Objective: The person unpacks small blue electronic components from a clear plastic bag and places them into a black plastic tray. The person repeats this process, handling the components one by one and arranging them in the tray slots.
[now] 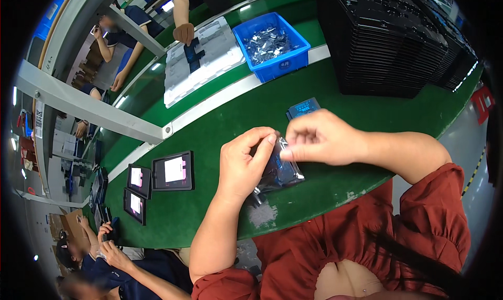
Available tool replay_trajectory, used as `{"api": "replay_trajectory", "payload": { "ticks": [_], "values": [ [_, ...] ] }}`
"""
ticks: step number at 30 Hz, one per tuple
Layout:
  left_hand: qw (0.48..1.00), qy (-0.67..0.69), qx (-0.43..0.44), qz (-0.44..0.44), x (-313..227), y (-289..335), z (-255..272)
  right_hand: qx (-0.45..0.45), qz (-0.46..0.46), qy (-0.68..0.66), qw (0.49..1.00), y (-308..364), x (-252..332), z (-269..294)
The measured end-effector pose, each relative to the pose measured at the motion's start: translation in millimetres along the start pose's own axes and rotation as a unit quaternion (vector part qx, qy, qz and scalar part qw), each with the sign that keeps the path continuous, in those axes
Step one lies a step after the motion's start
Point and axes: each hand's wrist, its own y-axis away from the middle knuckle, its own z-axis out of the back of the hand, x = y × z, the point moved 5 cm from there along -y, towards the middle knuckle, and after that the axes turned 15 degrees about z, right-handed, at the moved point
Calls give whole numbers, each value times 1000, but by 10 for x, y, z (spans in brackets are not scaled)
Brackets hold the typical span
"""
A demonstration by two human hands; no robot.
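My left hand [242, 161] pinches the upper edge of a clear plastic bag [287, 175] between thumb and forefinger. Inside the bag is a dark flat piece; its exact kind cannot be made out. My right hand [326, 138] is closed at the bag's upper right side, thumb against curled fingers, and whatever is between them is hidden. Just beyond my hands lies a dark flat pack with blue print [303, 107] on the green table [225, 122].
Tall stacks of black plastic trays [382, 48] stand at the far right. A blue bin [283, 59] of small metallic parts sits ahead, beside grey-white trays [207, 64] where another person's hand [184, 33] rests. Several black-framed boxes [173, 171] lie left; a co-worker's hands [112, 247] work lower left.
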Motion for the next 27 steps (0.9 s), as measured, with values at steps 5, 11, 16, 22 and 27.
{"api": "replay_trajectory", "payload": {
  "ticks": [5, 11, 16, 22, 27],
  "values": [
    [989, -106, 85, -50, -48, 74, -157, 81, 112, 190, 972, -16, 131, 44],
    [977, -133, 163, -34, -22, 116, -264, 178, 186, 221, 941, 9, 179, -19],
    [973, -72, 221, -14, -46, 128, -251, 190, 270, 173, 928, 10, 250, -42],
    [962, 40, 262, 70, 40, 99, -218, 118, 478, 330, 805, 142, 502, -131],
    [971, 147, 121, 146, 335, -142, 108, 185, 537, 318, 759, 480, 735, -475]
  ]
}}
